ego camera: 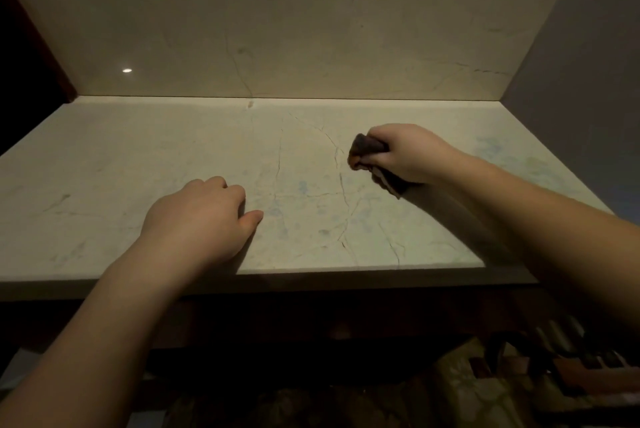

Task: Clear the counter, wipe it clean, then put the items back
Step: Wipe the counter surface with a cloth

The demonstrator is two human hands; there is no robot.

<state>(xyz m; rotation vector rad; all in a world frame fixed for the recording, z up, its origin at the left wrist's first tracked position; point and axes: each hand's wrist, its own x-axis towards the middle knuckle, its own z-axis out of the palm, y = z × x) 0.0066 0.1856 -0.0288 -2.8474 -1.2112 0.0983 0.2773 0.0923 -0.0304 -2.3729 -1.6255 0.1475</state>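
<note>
right hand (412,153) grips dark cloth (369,159) (bunched) on counter (138,164).

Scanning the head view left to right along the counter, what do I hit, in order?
Bare stretch of counter → left hand resting on the surface, holding nothing → veined middle of the slab → dark cloth → right hand gripping that cloth → bluish smears toward the right end.
</note>
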